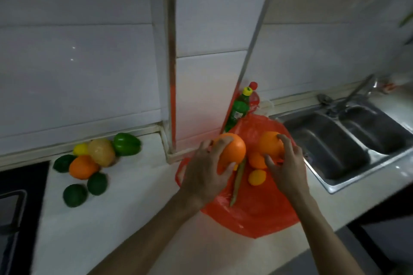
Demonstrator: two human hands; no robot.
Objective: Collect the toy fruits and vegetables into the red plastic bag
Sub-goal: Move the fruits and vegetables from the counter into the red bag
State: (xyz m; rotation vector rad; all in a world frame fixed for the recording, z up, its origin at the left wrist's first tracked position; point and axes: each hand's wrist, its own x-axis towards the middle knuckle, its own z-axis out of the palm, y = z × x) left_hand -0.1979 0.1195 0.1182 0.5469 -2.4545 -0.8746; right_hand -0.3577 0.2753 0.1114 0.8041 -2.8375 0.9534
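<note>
The red plastic bag (250, 216) lies on the white counter left of the sink. My left hand (205, 174) grips a toy orange (233, 152) above the bag. My right hand (288, 169) holds a second toy orange (270, 144) over the bag's far side. On the bag lie a smaller orange fruit (257, 161), a yellow lemon (257, 177) and a long green stalk (238, 182). Further left on the counter sits a pile: green pepper (126, 144), tan fruit (101, 152), orange (82, 167), small lemon (81, 149) and three dark green fruits (74, 195).
A green bottle with a yellow cap (240, 109) stands behind the bag against the tiled wall. A steel double sink (348, 140) with a tap lies to the right. A black hob (15, 207) fills the left edge. The counter's front edge runs at lower right.
</note>
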